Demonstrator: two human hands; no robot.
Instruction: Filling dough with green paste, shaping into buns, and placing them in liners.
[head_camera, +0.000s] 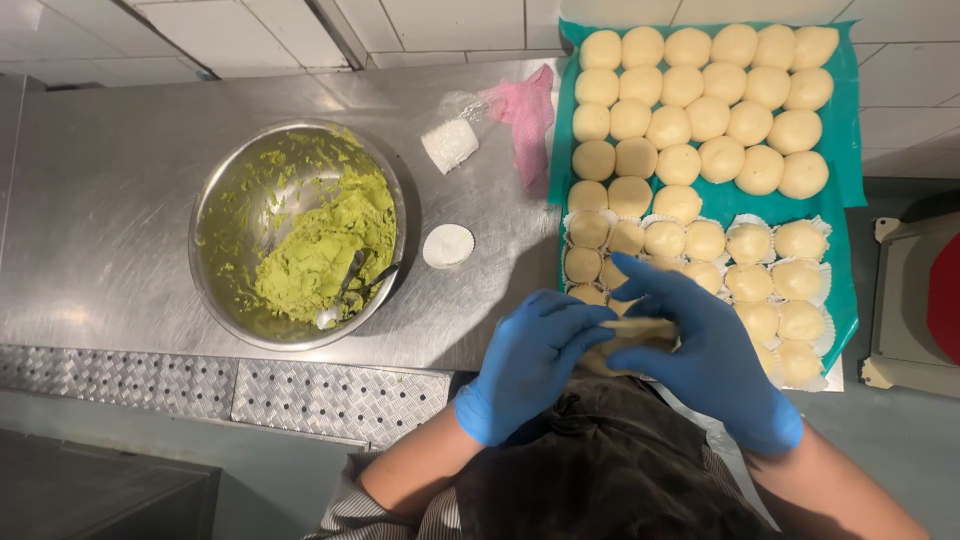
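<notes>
Both hands wear blue gloves and meet close to my body. My left hand (530, 360) and my right hand (700, 345) pinch one flattened piece of pale dough (632, 330) between their fingers. Just beyond the hands lies a teal-lined tray (848, 190) filled with rows of pale dough balls (700, 110). The nearer balls sit in white paper cups (775, 245). To the left stands a steel bowl (215, 190) with green paste (320, 250) and a spoon (340, 295) in it.
A single white paper cup (447, 245) sits on the steel counter (100, 220) beside the bowl. A clear bag of stacked cups (450, 142) and a pink cloth (525, 115) lie farther back. A grey bin (915, 300) stands right of the tray. White tiles line the wall.
</notes>
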